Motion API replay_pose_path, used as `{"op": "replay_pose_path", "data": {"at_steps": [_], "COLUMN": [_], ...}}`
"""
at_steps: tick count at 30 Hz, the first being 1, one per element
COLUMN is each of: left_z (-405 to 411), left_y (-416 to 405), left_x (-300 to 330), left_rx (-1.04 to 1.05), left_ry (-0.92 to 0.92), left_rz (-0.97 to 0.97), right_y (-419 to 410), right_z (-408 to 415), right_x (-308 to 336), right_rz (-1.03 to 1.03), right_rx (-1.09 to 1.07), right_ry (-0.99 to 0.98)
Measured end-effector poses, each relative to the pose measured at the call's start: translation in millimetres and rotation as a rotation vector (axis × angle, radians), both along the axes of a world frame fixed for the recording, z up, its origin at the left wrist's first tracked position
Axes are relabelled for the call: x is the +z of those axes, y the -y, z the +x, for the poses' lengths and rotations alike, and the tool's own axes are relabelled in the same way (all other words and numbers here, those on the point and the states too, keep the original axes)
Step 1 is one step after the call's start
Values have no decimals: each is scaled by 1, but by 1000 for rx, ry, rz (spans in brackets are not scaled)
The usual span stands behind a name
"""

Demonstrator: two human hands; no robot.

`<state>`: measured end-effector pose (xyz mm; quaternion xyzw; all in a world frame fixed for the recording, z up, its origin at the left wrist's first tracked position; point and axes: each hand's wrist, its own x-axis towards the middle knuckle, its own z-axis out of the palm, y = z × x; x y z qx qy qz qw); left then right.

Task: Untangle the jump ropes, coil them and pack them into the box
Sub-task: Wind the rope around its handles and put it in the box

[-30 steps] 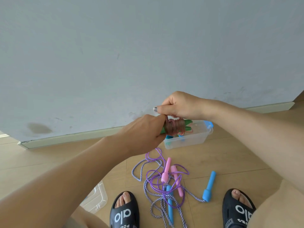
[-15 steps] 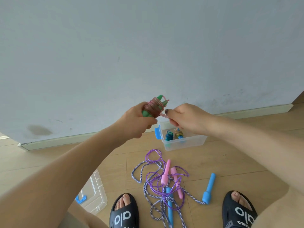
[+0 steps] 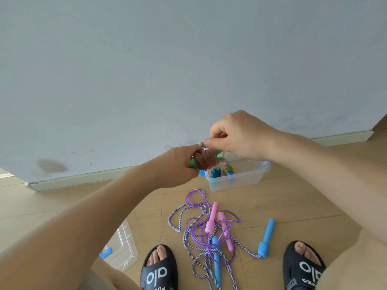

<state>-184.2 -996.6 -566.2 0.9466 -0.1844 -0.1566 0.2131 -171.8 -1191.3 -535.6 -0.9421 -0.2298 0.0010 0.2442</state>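
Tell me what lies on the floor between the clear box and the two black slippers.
In the head view, two tangled jump ropes lie there: a purple rope with pink handles and a striped rope with blue handles. The clear box sits beyond them, the slippers nearer.

Single head cam, wide-angle, looks fwd/down at floor [image 3: 293, 206] near wall [image 3: 188, 59].

Both hands on the coiled rope, held above the box

The left hand [image 3: 173, 166] grips a green-handled jump rope wound in pinkish cord [image 3: 204, 161]; the right hand [image 3: 240, 136] pinches the cord at its top. Below, a clear plastic box [image 3: 247, 177] holds two coiled ropes. On the wooden floor [image 3: 293, 201], purple and striped ropes [image 3: 207, 231] lie tangled between black slides.
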Motion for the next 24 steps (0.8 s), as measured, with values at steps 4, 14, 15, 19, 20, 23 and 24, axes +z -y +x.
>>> {"op": "replay_pose_path", "data": {"at_steps": [4, 14, 15, 19, 20, 23, 24], "left_z": [-8, -18, -18, -16, -15, -14, -15], "left_y": [8, 15, 14, 11, 10, 9, 10], "left_x": [3, 12, 13, 11, 11, 11, 12], "left_rx": [-158, -46, -50, -79, -85, -112, -127], "left_ry": [27, -26, -34, 33, 56, 99, 116], "left_rz": [29, -332, -375, -432, -422, -372, -356], "right_y": [-4, 4, 4, 0, 0, 0, 0], "right_z": [10, 18, 17, 9, 8, 4, 3], "right_x": [-7, -33, -35, -40, -39, -35, -37], "right_rz": [94, 478, 565, 791, 814, 842, 835], "right_rx": [-20, -186, -200, -187, -172, -201, -224], "right_ry": [19, -390, -487, -819, -865, -900, -887]}}
